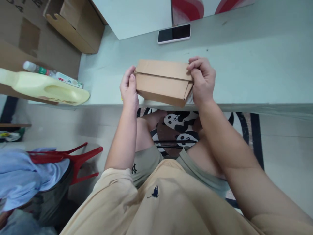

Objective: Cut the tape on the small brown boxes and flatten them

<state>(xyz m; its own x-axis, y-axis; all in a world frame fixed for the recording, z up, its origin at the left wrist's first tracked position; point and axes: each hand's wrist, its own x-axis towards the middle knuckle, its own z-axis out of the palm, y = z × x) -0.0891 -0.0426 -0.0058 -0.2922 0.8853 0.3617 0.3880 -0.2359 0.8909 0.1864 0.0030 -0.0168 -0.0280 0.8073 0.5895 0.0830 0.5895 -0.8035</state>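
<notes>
A small brown cardboard box (162,83) is held up between my two hands over the table's front edge. Its lid flap lies nearly closed, with a thin gap along the front and a loose flap at the right corner. My left hand (129,85) grips the box's left end, thumb on the near side. At the right end, my right hand (202,76) pinches the lid's corner between thumb and curled fingers. The box's inside and underside are hidden.
Behind the box a phone (174,34) lies on the pale table (256,71), beside a white box (141,16). To the left are an open carton (78,26), a yellow bottle (49,88) and a clear bottle (36,68). A red chair (80,160) with clothes stands at lower left.
</notes>
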